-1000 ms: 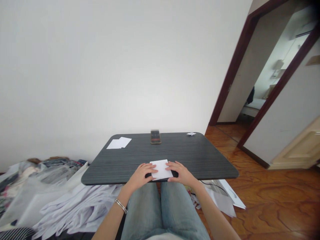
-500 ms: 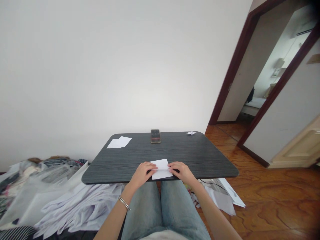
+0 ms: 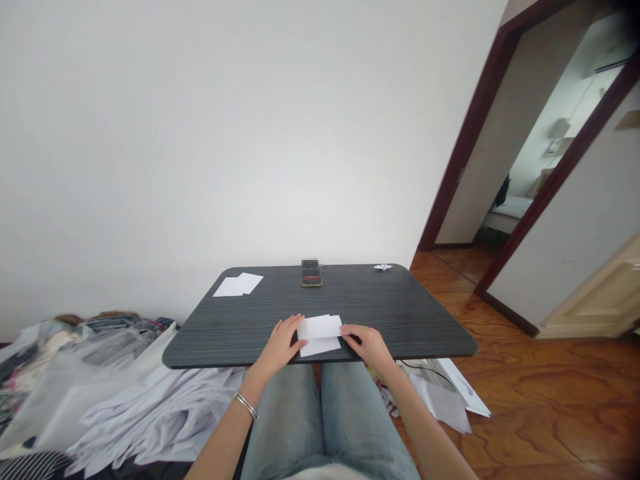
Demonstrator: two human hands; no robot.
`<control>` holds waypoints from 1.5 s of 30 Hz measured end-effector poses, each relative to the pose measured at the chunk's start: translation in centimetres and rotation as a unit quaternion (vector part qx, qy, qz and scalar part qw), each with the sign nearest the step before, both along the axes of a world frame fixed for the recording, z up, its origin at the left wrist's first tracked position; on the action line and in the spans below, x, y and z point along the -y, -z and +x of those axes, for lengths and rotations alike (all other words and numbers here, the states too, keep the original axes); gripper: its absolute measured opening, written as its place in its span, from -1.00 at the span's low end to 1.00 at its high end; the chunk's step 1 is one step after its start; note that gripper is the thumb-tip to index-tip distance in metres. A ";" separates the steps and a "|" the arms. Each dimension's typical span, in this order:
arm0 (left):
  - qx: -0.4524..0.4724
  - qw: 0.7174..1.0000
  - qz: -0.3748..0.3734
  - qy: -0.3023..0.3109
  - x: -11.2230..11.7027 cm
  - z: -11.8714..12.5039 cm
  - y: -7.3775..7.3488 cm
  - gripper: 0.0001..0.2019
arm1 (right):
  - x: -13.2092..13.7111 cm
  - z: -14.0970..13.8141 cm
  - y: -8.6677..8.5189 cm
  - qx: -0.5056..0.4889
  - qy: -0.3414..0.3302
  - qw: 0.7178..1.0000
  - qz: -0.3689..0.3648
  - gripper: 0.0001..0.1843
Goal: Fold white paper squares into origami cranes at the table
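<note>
A white sheet of paper (image 3: 320,333) lies at the near edge of the dark wood-grain table (image 3: 400,313), partly folded over on itself. My left hand (image 3: 281,344) rests on its left side, fingers stretched forward and the thumb on the sheet. My right hand (image 3: 366,343) presses the right edge with its fingertips, fingers laid fairly flat. My knees in blue jeans sit below the table edge. A silver bracelet is on my left wrist.
A phone (image 3: 311,273) stands at the table's far middle. Two white sheets (image 3: 237,285) lie at the far left, a small folded paper figure (image 3: 383,267) at the far right. Clothes and papers (image 3: 100,393) are heaped on the floor left; a doorway (image 3: 530,173) opens right.
The near part of the sheet has been folded up and away from me, so the paper now looks shorter and doubled. Both hands shifted slightly forward along its sides.
</note>
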State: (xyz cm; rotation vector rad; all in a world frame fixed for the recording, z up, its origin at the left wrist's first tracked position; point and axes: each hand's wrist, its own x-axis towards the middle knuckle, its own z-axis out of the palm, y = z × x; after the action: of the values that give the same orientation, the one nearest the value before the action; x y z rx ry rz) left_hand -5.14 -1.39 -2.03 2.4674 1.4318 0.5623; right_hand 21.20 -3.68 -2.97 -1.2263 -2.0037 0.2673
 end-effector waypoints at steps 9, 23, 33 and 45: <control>-0.052 0.992 0.027 -0.112 -0.9 -3.8 -0.5 -0.58 | 0.1 -0.2 0.2 0.005 0.059 0.998 -0.005 -0.77; -0.097 0.980 0.024 -0.169 -3.2 -5.3 -1.4 -0.56 | 0.1 -0.2 0.1 -0.001 0.055 0.998 -0.020 -0.76; -0.099 0.953 0.028 -0.283 -4.5 -6.3 -1.1 -0.39 | -0.1 -0.1 0.2 0.001 0.055 0.998 -0.022 -0.75; -0.082 0.962 0.053 -0.254 -3.8 -6.0 -0.4 -0.58 | 0.2 0.0 0.0 0.003 0.057 0.998 -0.022 -0.75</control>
State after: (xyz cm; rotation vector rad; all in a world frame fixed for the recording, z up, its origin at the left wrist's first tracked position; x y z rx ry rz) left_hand -11.16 2.40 -1.58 2.2566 2.1801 0.5448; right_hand 21.19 -3.84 -2.96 -1.3653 -1.9345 0.2535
